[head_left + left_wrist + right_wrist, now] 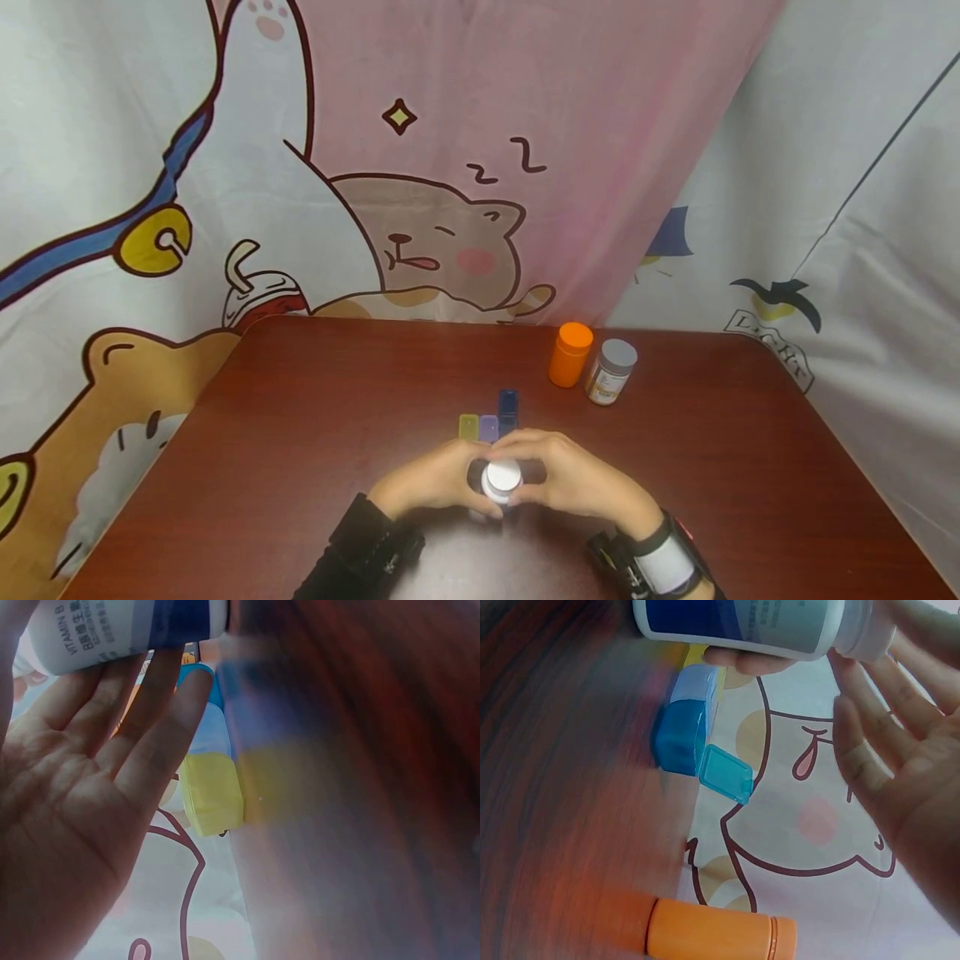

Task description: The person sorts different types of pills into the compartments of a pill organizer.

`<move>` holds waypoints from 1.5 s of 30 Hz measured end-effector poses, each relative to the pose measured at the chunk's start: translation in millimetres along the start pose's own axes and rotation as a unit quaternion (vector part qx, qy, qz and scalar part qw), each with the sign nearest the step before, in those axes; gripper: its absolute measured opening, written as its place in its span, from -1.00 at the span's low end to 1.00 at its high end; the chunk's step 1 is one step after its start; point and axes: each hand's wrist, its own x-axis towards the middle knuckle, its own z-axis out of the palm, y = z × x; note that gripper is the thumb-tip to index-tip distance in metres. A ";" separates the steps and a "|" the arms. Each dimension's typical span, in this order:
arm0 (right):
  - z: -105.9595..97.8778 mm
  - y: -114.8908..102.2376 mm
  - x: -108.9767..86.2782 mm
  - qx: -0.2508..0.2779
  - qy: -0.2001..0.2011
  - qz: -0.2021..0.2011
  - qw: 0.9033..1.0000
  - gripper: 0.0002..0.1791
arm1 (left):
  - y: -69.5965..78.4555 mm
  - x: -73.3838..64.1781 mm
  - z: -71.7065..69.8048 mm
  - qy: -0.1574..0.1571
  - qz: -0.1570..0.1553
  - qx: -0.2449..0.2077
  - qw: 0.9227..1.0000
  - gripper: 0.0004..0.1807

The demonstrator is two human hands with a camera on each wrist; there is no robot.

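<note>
A white vitamin B bottle with a dark blue label band stands between both hands, its round white cap on top. My left hand grips the bottle's body; in the right wrist view its fingertips show beneath the label. My right hand curls around the other side, thumb and fingers at the cap. Just beyond the hands lies a small pill box with yellow, purple and blue compartments. The blue compartment's lid is flipped up; the hands partly cover the box in the head view.
Farther back on the right stand an orange bottle and a clear jar with a grey lid and white label. The dark red-brown table ends at a printed cloth curtain behind it.
</note>
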 end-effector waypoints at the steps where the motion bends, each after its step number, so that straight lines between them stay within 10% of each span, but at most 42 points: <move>1: 0.5 -1.6 0.1 -0.014 0.007 0.006 1.000 -0.44 | 0.2 -0.2 -0.2 0.001 0.001 0.000 1.000 -0.37; 11: 15.6 -28.9 3.4 -0.234 0.124 0.090 0.960 -0.46 | -0.1 0.4 2.0 0.010 0.009 -0.008 1.000 -0.54; 20: 22.0 -41.7 2.6 -0.275 0.156 0.139 0.939 -0.44 | 0.8 1.2 1.5 0.008 0.004 0.005 1.000 -0.45; 26: 22.8 -40.4 1.8 -0.257 0.150 0.142 0.944 -0.47 | 0.3 1.0 2.2 0.009 0.000 -0.003 1.000 -0.48; 36: 8.3 -24.0 0.1 -0.141 0.041 0.079 0.986 -0.63 | 0.2 -0.1 1.5 0.007 0.000 -0.004 1.000 -0.49; 45: 2.4 -7.3 0.1 -0.080 0.020 0.004 0.997 -0.56 | -0.1 -0.8 1.3 0.004 0.003 -0.007 1.000 -0.45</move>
